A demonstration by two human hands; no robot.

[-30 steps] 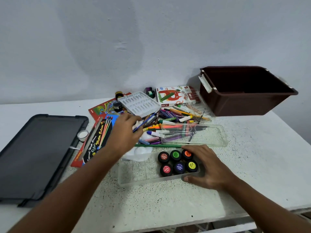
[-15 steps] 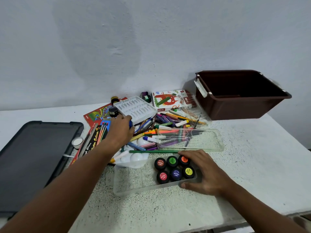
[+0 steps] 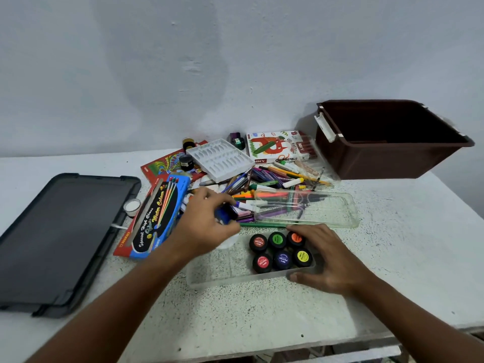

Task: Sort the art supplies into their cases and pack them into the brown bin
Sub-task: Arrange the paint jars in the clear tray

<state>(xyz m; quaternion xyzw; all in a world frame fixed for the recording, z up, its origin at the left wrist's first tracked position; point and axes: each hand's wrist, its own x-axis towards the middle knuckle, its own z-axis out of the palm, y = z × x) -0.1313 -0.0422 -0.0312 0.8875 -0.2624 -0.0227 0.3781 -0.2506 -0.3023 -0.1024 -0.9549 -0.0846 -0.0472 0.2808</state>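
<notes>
Holding a small blue-capped pot [image 3: 225, 214] in curled fingers, the left hand [image 3: 207, 224] sits at centre frame, just above the clear plastic case [image 3: 222, 271]. The right hand [image 3: 330, 260] rests at that case's right end, fingers spread and lightly bent against its wall. Six poster-paint pots [image 3: 281, 248] already stand in two rows at the case's right end; its left half is bare, so there is room for the blue pot and more.

Most of the job looks undone. A heap of markers and pens [image 3: 269, 184] lies loose in mid-frame, partly under a clear lid [image 3: 314, 208]. Two more dark pots [image 3: 186, 161], a white palette tray [image 3: 220, 159], an oil pastels box [image 3: 275, 146] and a water colour pencil box [image 3: 159, 216] sit unsorted behind. The brown bin [image 3: 387, 153], upper right, shows nothing inside.

Its right side seems to overhang the table edge [image 3: 450, 187], so loading should be gentle. Bare tabletop lies right of the case and toward the lower frame.
</notes>
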